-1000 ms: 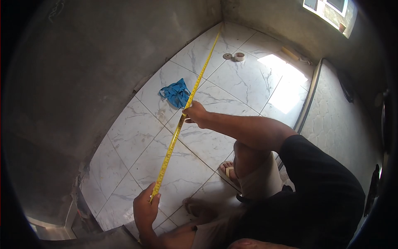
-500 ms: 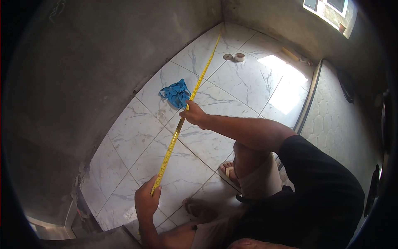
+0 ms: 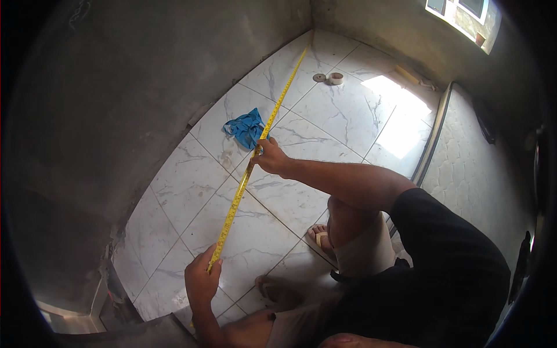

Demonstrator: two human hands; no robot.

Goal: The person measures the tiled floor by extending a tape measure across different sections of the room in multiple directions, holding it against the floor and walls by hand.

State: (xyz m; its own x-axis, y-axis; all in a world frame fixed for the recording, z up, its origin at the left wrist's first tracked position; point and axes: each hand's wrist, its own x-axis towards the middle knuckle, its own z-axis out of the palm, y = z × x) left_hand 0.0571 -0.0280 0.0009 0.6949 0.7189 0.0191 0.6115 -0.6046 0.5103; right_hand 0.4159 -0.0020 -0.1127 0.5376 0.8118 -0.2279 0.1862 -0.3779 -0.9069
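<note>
A yellow tape measure blade (image 3: pixel 232 209) stretches from the lower left to the far corner of the tiled floor. My left hand (image 3: pixel 202 277) is closed round its near end, thumb on the blade. Farther along, my right hand (image 3: pixel 268 158) pinches the same blade between thumb and fingers. Just beyond the right hand, a crumpled blue cloth or bag (image 3: pixel 246 127) lies on the tiles beside the blade. No tape measure case shows at my left hand.
A roll of tape (image 3: pixel 336 79) and a flat round disc (image 3: pixel 319 78) lie on the tiles (image 3: pixel 328 124) toward the back. A mattress (image 3: pixel 464 156) leans at the right. A bare grey wall (image 3: pixel 116 116) rises on the left. My sandalled foot (image 3: pixel 319 236) is below.
My left hand has shifted slightly left with the near end of the blade. My right hand stays almost in place, its fingers slightly changed on the blade.
</note>
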